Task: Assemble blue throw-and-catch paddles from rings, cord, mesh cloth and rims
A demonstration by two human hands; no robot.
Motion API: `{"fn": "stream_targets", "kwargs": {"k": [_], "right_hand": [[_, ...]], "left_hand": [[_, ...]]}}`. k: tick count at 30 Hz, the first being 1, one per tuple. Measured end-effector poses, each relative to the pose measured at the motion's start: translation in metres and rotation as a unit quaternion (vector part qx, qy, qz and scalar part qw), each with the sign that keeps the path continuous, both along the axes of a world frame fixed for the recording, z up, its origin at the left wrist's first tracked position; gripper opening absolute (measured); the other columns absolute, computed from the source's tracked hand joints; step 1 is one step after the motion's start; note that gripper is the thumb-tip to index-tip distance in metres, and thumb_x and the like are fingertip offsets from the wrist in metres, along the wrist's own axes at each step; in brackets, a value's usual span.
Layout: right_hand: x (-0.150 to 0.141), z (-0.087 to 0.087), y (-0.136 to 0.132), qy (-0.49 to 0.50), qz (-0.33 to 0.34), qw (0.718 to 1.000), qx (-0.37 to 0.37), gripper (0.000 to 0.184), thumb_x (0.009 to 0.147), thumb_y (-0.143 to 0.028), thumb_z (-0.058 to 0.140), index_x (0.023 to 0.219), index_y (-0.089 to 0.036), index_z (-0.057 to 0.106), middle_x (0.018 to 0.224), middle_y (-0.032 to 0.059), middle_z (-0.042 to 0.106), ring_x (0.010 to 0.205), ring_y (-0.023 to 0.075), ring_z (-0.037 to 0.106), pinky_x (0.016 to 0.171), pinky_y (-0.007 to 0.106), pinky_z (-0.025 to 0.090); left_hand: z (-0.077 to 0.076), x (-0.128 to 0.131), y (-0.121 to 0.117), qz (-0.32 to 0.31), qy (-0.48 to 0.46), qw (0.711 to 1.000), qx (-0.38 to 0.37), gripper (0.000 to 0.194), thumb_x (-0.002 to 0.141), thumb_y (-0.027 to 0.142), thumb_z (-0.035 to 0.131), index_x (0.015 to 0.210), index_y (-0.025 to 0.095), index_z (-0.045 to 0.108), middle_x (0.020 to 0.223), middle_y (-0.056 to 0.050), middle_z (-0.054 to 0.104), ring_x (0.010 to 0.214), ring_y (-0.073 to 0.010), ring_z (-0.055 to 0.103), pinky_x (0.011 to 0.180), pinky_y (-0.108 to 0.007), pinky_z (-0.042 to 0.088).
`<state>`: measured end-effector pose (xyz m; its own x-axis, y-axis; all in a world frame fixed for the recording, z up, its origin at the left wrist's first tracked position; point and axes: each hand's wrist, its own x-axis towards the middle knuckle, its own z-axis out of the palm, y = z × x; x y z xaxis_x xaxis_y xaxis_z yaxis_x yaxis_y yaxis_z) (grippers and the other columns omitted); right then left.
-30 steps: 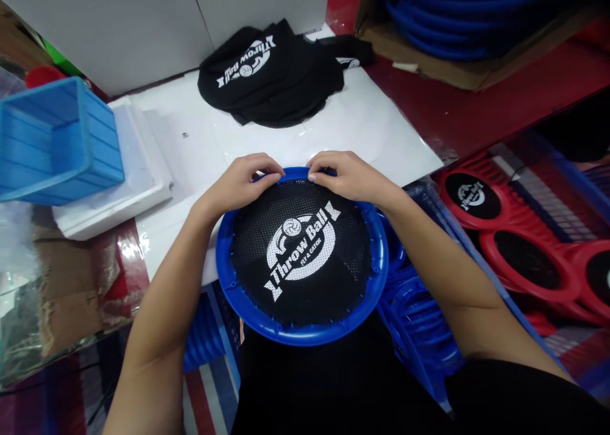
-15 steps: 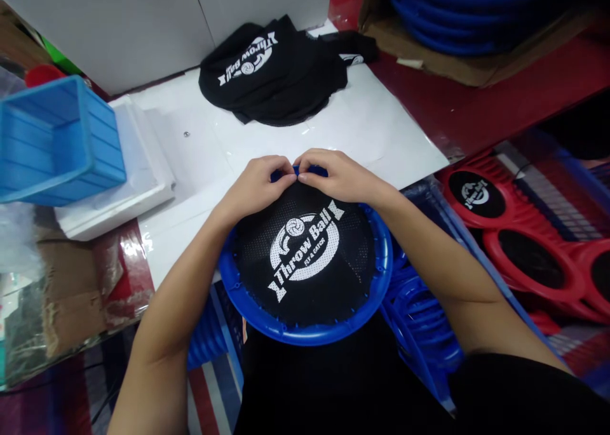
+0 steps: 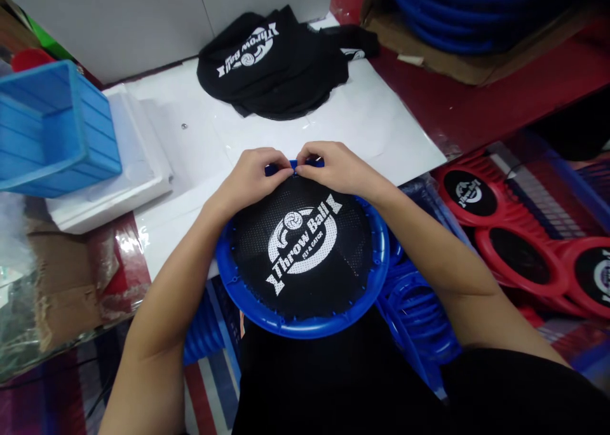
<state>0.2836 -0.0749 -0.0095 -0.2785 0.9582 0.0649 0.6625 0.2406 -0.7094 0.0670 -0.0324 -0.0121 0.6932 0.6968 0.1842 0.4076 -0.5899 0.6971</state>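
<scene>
A round blue plastic ring [image 3: 305, 329] lies partly over the white table's front edge, close to my body. Black mesh fabric [image 3: 333, 282] printed "Throw Ball" spans its middle, and small pegs show along the inner rim. My left hand [image 3: 260, 171] pinches the far edge of the ring and mesh between thumb and fingers. Right beside it, my right hand [image 3: 328, 167] pinches the same edge, the two thumbs nearly meeting. What lies directly under the fingertips is hidden. Beyond my hands, loose black printed fabric pieces [image 3: 286, 73] are heaped on the table.
At left, a blue bin [image 3: 57, 130] rests on a white foam block [image 3: 147, 174]. Upper right, a cardboard box [image 3: 429, 60] holds stacked blue rings [image 3: 467, 16]. Red discs with black centres [image 3: 519, 257] and more blue rings [image 3: 419, 314] sit lower right. A small metal piece [image 3: 184, 126] lies on the table.
My fingertips have shifted slightly along the far rim and a bit more blue shows between them. Both hands keep their pinch; the view has moved a little.
</scene>
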Motion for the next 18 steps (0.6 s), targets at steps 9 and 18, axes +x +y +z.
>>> {"fn": "stream_targets", "kwargs": {"k": [9, 18], "right_hand": [[0.013, 0.000, -0.077, -0.174, 0.016, 0.980, 0.094, 0.044, 0.106, -0.035, 0.053, 0.148, -0.025, 0.060, 0.169, 0.0155, 0.041, 0.157, 0.0445, 0.032, 0.125, 0.072, 0.031], [0.039, -0.007, -0.066, -0.095, 0.035, 0.992, 0.071, 0.043, 0.107, -0.041, 0.054, 0.147, -0.032, 0.064, 0.172, 0.0097, 0.039, 0.159, 0.0371, 0.034, 0.127, 0.070, 0.034]], "left_hand": [[-0.003, -0.010, -0.003, -0.063, 0.016, 0.996, 0.064, 0.019, 0.104, 0.028, 0.055, 0.104, 0.021, 0.073, 0.112, -0.009, 0.071, 0.105, -0.0231, 0.067, 0.099, -0.043, 0.054], [-0.006, -0.016, -0.004, -0.090, 0.096, 0.985, 0.111, 0.030, 0.105, 0.041, 0.058, 0.107, 0.016, 0.076, 0.146, -0.018, 0.061, 0.136, -0.0332, 0.059, 0.117, -0.055, 0.049]]}}
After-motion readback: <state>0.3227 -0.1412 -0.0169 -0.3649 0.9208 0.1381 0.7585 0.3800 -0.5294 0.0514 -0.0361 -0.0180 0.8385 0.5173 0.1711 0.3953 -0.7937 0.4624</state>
